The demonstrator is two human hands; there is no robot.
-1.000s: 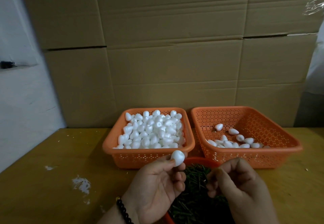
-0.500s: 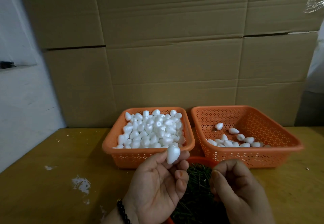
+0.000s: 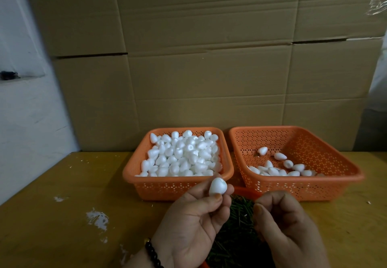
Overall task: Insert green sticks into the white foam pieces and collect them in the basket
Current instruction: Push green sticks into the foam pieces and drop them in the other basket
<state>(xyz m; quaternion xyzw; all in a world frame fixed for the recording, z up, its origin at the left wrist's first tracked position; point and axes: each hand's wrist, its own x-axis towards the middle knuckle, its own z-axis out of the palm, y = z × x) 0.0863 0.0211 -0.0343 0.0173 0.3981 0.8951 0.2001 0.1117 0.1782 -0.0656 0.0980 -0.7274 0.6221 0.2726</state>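
The left hand (image 3: 188, 221) still pinches the foam piece (image 3: 217, 187), now turned blunt end up. The right hand (image 3: 287, 225) stays curled over the green sticks (image 3: 236, 234); its grasp is hidden. Baskets sit at 12 o'clock: full (image 3: 178, 186), sparse (image 3: 293, 186).

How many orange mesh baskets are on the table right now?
2. The left basket, heaped with white foam pieces, and the right basket, holding only a few pieces, stand side by side against the cardboard. None seems hidden.

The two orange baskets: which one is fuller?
The left basket, heaped with white foam pieces. The right basket holds only a thin scatter on its floor.
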